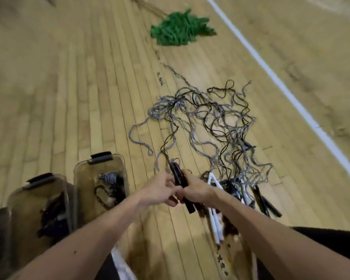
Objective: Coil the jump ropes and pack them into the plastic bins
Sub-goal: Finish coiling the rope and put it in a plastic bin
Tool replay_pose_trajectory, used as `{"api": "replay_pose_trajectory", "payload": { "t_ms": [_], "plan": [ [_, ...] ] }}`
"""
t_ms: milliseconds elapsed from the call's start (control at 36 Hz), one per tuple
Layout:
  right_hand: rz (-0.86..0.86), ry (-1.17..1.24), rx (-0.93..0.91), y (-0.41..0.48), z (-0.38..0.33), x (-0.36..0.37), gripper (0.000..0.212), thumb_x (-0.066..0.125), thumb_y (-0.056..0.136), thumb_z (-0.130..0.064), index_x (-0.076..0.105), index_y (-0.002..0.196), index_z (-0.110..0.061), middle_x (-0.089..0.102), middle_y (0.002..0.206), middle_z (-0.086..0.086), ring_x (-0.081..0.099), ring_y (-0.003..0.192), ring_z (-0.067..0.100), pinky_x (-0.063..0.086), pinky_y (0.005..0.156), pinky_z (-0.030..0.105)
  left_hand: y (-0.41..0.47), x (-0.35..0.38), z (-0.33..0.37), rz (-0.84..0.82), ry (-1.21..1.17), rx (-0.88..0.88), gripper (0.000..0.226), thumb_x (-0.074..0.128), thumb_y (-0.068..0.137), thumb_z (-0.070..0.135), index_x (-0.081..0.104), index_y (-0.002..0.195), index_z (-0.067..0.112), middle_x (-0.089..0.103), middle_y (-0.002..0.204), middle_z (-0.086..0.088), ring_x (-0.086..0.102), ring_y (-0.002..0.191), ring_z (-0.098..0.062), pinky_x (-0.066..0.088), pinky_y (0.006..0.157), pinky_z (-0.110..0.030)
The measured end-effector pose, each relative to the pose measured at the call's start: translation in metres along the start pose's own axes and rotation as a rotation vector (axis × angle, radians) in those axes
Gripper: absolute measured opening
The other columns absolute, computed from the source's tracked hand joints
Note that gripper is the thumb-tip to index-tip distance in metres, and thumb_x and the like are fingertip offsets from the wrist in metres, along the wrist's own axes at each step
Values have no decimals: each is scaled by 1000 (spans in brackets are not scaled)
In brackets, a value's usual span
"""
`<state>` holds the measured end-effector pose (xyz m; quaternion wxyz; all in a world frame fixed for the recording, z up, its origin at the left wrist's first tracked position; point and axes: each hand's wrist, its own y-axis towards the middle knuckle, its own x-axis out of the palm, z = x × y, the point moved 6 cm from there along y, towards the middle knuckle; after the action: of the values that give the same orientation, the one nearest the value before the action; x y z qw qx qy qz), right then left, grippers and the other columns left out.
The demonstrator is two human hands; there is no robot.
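Left hand (162, 189) and right hand (197, 191) meet above the floor, the fingers of each curled round a pair of black stick-shaped jump-rope handles (177, 175). The handles are held side by side, probably to draw their cord out of the tangled grey and black ropes (210, 122) for coiling. Two clear plastic bins with grey latches (101, 157) stand open just to the left, with ropes inside. Surface: pale wooden gym floor (69, 98) with a white court line (271, 73); a green cord heap (180, 29) lies well beyond

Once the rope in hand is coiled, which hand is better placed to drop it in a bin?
Probably the left hand: it and the right hand both grip the black handles, but the bins stand on its side.
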<state>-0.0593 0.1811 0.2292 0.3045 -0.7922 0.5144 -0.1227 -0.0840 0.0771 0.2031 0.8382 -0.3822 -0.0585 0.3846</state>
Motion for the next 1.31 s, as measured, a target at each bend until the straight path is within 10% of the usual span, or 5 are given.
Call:
{"api": "replay_pose_trajectory", "payload": {
  "t_ms": [306, 444, 611, 1083, 1306],
  "plan": [
    [63, -59, -300, -159, -98, 5, 18, 61, 95, 2, 57, 102, -14, 49, 67, 0, 43, 48, 8, 38, 46, 26, -181, -6, 102, 438, 13, 564, 22, 57, 100, 31, 61, 84, 17, 64, 71, 9, 61, 64, -4, 55, 61, -38],
    [-52, 184, -275, -212, -89, 18, 21, 54, 103, -7, 53, 124, -8, 42, 63, -4, 40, 49, 9, 39, 45, 21, -221, 2, 106, 827, 203, 719, 30, 53, 93, 57, 46, 112, 35, 44, 109, 17, 48, 103, -6, 44, 86, -31],
    [-250, 230, -184, -229, -63, 43, 14, 54, 103, -10, 47, 92, -8, 52, 67, -2, 45, 51, 11, 43, 49, 23, -235, 44, 101, 477, 156, 782, 48, 38, 94, 69, 64, 107, 30, 61, 102, 18, 58, 94, -2, 51, 81, -29],
    [-258, 201, -52, -220, -27, 50, 31, 56, 103, -35, 50, 79, -16, 40, 61, -2, 40, 50, 12, 37, 48, 22, -213, 36, 111, 517, 294, 718, 36, 64, 95, 22, 57, 60, 25, 54, 56, 22, 46, 50, 0, 34, 49, -14],
    [-234, 308, -57, -222, -32, 43, 39, 57, 98, -42, 38, 70, -23, 25, 58, -5, 21, 45, 8, 22, 41, 18, -203, 36, 124, 241, -227, 700, 75, 25, 90, 75, 61, 71, 12, 50, 68, -9, 47, 58, -15, 37, 56, -27]
  ]
}}
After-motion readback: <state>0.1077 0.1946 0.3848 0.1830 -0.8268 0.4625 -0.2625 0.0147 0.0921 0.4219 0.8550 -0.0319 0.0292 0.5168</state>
